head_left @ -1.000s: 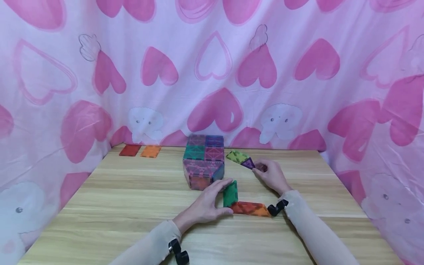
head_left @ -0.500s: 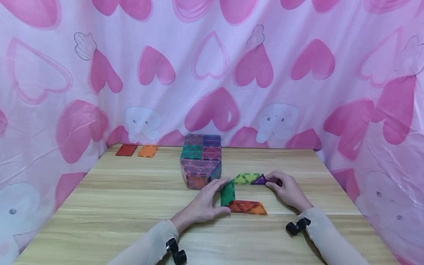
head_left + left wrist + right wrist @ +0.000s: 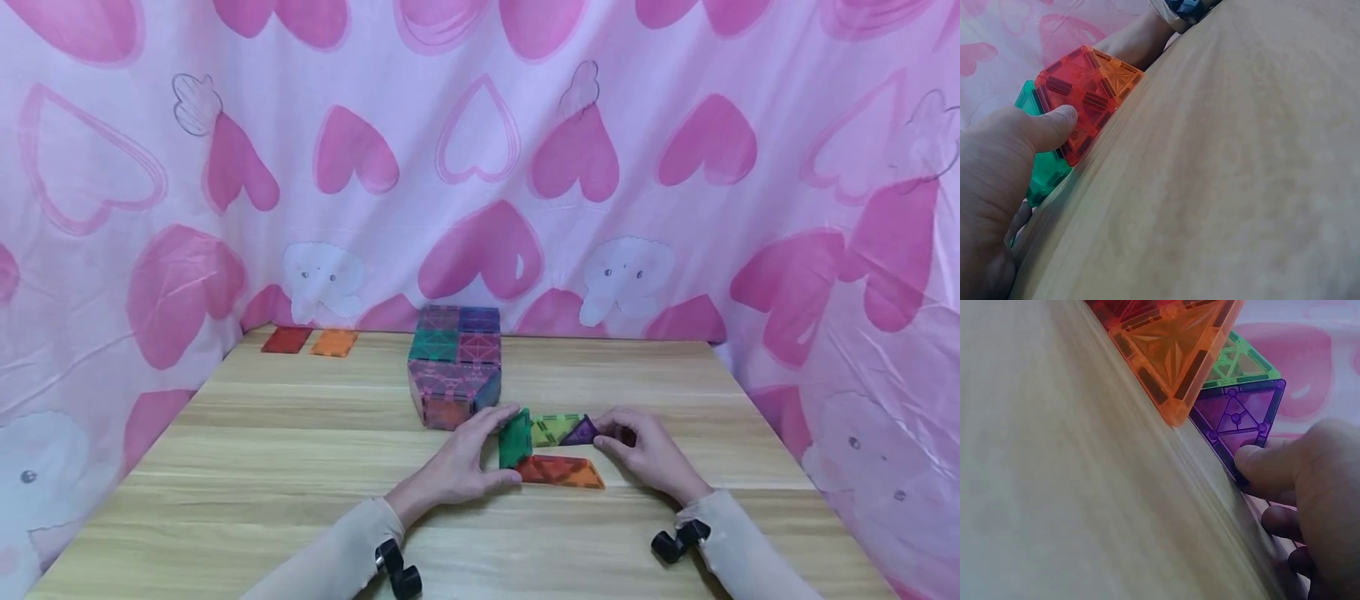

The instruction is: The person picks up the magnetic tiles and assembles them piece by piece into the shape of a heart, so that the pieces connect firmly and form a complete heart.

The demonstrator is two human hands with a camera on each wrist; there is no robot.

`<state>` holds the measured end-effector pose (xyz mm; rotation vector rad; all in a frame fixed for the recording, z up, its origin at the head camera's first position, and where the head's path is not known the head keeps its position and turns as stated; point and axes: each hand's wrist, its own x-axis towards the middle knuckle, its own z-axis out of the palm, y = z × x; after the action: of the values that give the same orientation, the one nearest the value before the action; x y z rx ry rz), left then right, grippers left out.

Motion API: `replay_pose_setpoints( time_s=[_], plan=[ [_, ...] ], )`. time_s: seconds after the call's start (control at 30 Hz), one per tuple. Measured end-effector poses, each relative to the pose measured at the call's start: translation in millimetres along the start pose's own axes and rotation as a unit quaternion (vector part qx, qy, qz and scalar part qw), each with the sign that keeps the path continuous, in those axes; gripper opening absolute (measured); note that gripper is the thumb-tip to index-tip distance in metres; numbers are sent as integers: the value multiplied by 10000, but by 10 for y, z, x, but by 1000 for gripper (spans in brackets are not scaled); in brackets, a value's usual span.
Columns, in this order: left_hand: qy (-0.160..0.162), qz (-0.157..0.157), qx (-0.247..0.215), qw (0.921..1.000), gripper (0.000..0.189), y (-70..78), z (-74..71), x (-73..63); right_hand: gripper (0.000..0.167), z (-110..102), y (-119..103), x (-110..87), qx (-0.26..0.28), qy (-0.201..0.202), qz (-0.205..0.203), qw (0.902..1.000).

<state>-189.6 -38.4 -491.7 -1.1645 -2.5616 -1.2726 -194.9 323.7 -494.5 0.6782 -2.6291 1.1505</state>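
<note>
In the head view my left hand point(image 3: 461, 458) holds the upright green magnetic tile point(image 3: 515, 437), index finger at its far end and thumb at its near end. That thumb lies against the red magnetic tile point(image 3: 1079, 94), which stands on edge and joins an orange triangular tile point(image 3: 1119, 75). My right hand point(image 3: 648, 450) pinches the outer corner of the purple triangular magnetic tile point(image 3: 1235, 419) between thumb and fingers. A yellow-green tile section point(image 3: 551, 429) joins the purple triangle, its left end at the green tile's far side. Whether they touch I cannot tell.
Behind my left hand stands a box-like structure point(image 3: 453, 375) of coloured magnetic tiles. A red square tile point(image 3: 287, 339) and an orange square tile point(image 3: 333, 342) lie at the back left of the wooden table point(image 3: 262, 467). A pink heart-patterned cloth point(image 3: 480, 150) hangs behind.
My right hand has brought the yellow-green and purple strip nearer, from beside the box to the green tile's far end, turning it roughly parallel to the red-orange strip. My left hand stays in place.
</note>
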Motion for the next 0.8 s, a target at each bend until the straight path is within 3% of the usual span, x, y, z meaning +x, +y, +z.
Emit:
replay_pose_setpoints(
  time_s=[0.43, 0.6, 0.8],
  plan=[
    [-28, 66, 2, 10000, 95, -2, 0, -7, 20, 93, -86, -36, 209, -132, -184, 9995],
    [-17, 116, 33, 9999, 96, 0, -1, -11, 12, 152, -146, -23, 214, -256, -384, 9987],
    [15, 183, 69, 9998, 97, 7, -8, -4, 10, 152, -169, -14, 381, -325, -140, 9986]
  ],
)
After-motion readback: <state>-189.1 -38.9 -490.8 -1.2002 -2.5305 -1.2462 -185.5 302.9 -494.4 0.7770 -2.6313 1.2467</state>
